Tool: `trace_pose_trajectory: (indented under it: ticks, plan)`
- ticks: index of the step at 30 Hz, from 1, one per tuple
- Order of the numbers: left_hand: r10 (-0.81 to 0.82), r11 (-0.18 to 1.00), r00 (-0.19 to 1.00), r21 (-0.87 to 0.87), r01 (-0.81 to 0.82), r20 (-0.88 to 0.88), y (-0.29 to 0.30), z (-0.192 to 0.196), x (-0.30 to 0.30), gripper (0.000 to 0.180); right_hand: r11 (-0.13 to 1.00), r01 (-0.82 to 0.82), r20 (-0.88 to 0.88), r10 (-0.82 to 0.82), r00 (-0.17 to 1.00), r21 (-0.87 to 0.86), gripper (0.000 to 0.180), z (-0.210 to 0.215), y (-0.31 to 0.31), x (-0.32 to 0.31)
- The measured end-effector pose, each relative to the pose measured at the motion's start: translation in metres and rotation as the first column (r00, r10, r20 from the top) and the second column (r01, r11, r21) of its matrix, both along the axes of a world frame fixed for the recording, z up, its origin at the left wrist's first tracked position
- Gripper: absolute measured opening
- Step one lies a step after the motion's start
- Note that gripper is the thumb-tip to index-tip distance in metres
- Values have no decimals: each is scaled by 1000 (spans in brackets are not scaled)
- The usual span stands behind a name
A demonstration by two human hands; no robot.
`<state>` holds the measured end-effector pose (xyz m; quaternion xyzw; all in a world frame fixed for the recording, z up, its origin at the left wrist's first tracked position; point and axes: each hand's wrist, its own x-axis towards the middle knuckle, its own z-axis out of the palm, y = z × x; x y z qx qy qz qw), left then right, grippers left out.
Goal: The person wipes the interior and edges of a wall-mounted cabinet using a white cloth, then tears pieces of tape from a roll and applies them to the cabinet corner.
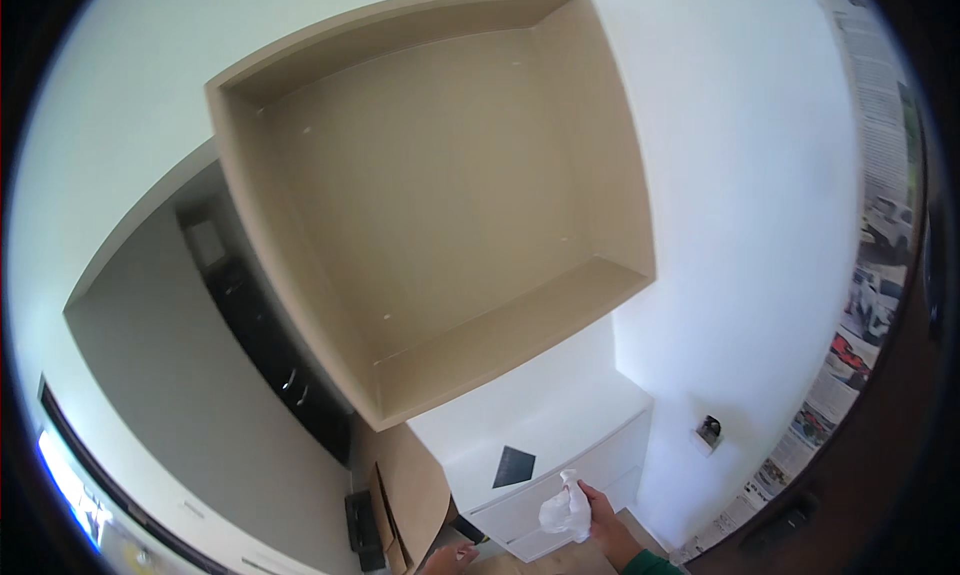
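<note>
The crumpled white cloth [566, 510] sits low in the view, in front of the drawer fronts as seen from the head; whether it is fabric or a soft plastic wrap is hard to tell. The right hand [602, 520] grips it at its right side, with one end poking up above the fingers and the rest bunched to the left. That looks a secure hold, but the loose bulk would be steadier gathered into a flat pad, with the upper end tucked in so nothing trails.

The left hand [450, 558] is well apart from the right, fingers curled near the lower edge; whether it grips anything cannot be told, though a small dark object [467, 529] shows just beside it. Good handling probably means keeping that hand free to steady or spread the cloth.

Behind the cloth stands the white drawer unit [620, 411], with a dark square piece [514, 467] near its front edge; a sweeping cloth could knock this, so short, controlled strokes seem wise. To the right, a wall socket [707, 435] with something dark at it deserves clearance. Above, the large beige open box [450, 195] overhangs the view, so mind its lower edge when rising.
</note>
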<state>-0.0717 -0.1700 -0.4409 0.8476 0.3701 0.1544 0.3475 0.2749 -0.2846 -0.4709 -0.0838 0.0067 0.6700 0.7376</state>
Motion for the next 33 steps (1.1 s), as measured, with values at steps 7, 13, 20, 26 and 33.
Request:
trace_pose_trajectory:
  ticks: [7, 13, 20, 26, 33]
  plan:
    - [-226, 974, 973, -13, 227, 46, 13, -21, 39, 35, 954, 292, -187, -274, 943, 71, 31, -59, -16, 26]
    - [-117, 983, 993, -136, 121, 36, 17, -33, 40, 35, 942, 325, 122, -333, 935, 83, 28, -20, -34, 62]
    - [65, 957, 998, -283, -63, -2, 18, -62, 4, 35, 401, 756, 775, -594, -215, 518, 32, 397, -20, 192]
    - [151, 921, 988, -363, -139, 6, 42, -85, 0, 35, -120, 358, 324, -235, -917, 926, 45, 655, 20, 295]
    - [328, 852, 945, -434, -293, 6, 62, -112, -35, 35, -127, 107, 141, 308, -941, 986, 33, 792, 83, 343]
